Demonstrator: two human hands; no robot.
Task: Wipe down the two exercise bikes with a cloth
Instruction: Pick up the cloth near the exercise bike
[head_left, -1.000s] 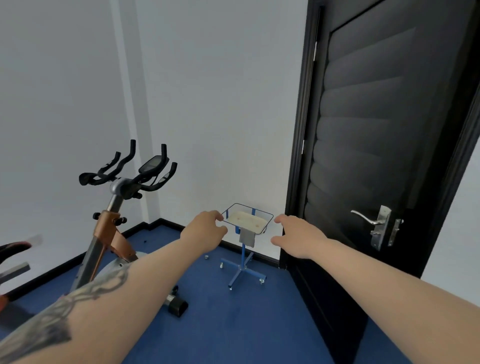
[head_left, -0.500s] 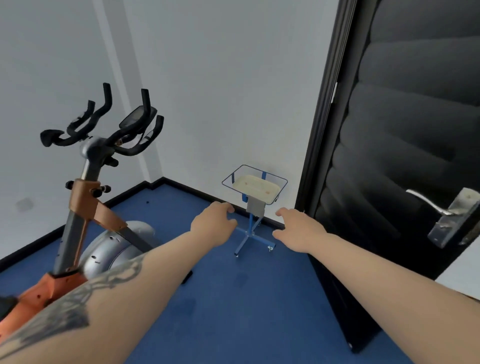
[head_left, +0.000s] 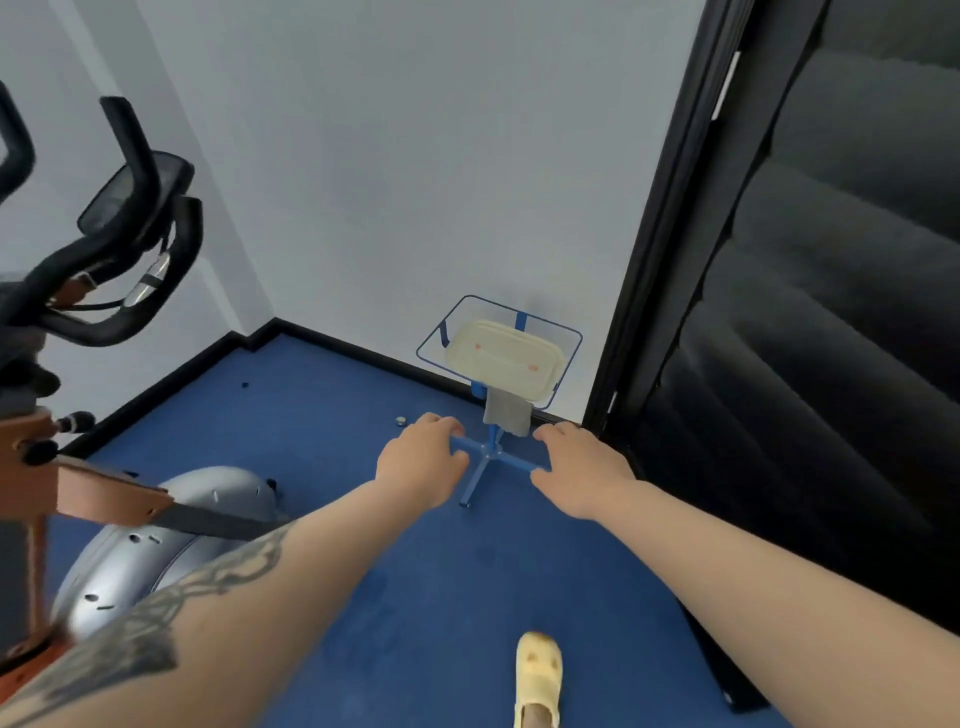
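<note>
Both hands reach forward over the blue floor, holding nothing — the left hand and right hand have loosely relaxed fingers. Ahead by the wall stands a blue stand with a cream tray; a grey cloth hangs beneath it. An exercise bike stands at left, a black door at right — a yellow shoe below.

Exercise bike cut off at left edge, its handlebars motion-blurred.
</note>
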